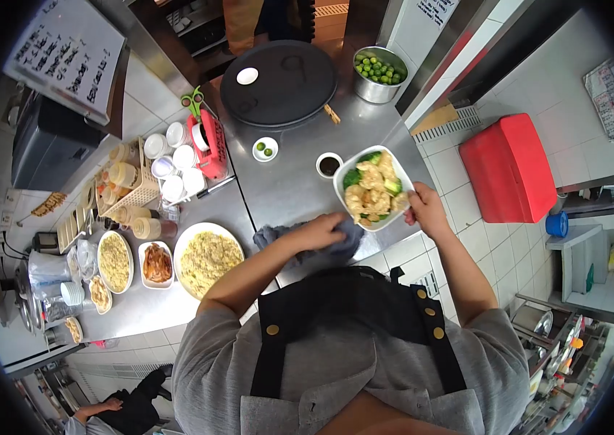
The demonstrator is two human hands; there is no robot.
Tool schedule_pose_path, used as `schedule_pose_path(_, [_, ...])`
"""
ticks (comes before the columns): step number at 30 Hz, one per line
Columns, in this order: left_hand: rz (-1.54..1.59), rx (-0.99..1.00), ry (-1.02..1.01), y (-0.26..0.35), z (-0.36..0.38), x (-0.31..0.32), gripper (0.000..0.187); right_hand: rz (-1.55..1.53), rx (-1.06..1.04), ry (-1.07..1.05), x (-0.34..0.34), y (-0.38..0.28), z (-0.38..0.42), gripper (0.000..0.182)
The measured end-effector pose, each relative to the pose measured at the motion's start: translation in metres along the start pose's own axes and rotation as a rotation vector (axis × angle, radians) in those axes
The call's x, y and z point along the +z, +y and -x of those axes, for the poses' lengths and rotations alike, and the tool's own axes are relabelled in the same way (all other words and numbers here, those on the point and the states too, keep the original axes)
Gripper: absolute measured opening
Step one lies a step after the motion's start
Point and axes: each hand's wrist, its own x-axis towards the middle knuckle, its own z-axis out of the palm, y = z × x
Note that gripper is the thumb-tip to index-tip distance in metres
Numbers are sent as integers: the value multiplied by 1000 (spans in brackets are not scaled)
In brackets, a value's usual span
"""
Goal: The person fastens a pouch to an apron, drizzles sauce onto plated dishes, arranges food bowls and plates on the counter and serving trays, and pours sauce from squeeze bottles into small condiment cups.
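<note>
My right hand (429,209) grips the right rim of a white square dish (340,194), thumb on top. In the dish are pale, sauce-coated battered pieces (372,183) and green broccoli (352,178). My left hand (320,230) is closed on a crumpled dark grey cloth (285,236), just left of the dish; its fingertips are partly lost in the folds. A small white bowl of dark sauce (329,165) stands beside the dish's upper left corner. Farther up the steel counter is a saucer with two green limes (264,148).
Left on the counter are a large plate of fried rice (210,259), an oval rice plate (114,261), a dish of browned meat (157,264), sauce bottles (149,228) and lidded tubs (176,135). Ahead are a black round tray (278,83) and a limes pot (378,90). A red bin (506,170) stands right.
</note>
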Motion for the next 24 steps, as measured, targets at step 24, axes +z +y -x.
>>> schedule_pose_path(24, [-1045, 282, 1026, 24, 16, -79, 32, 35, -258, 26, 95, -26, -215, 19])
